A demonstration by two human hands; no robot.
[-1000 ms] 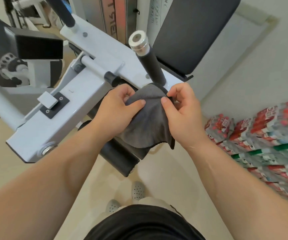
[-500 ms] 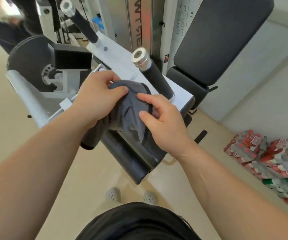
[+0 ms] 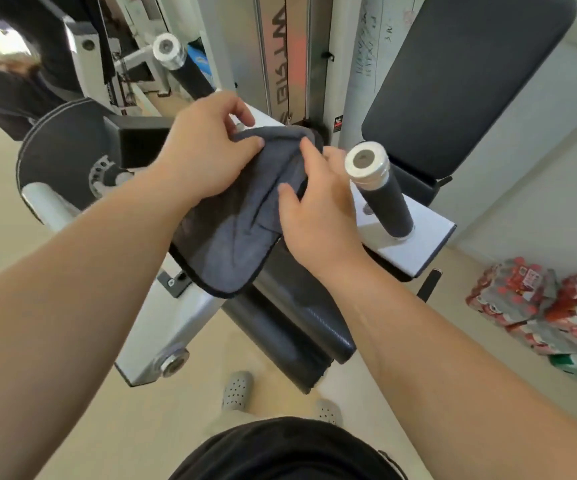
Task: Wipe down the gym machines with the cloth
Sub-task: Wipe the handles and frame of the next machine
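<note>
A grey cloth [image 3: 231, 233] hangs between both hands above the white gym machine [image 3: 172, 323] and its black seat pad [image 3: 297, 323]. My left hand [image 3: 204, 154] pinches the cloth's top edge with thumb and fingers. My right hand [image 3: 318, 209] holds the cloth's right side, thumb on top and fingers tucked under the fold. The cloth's lower corner droops over the machine's frame. A black handle with a silver cap [image 3: 377, 192] stands upright just right of my right hand.
A black backrest pad [image 3: 460, 81] rises at the upper right. A second handle [image 3: 176, 64] and a black round plate [image 3: 62, 150] lie at the left. Packs of bottles [image 3: 543, 313] sit on the floor at right. My feet [image 3: 238, 389] stand below the seat.
Both hands have carried the cloth up and to the left, away from the near handle's base, and have spread it wider so a corner hangs down. The view has shifted.
</note>
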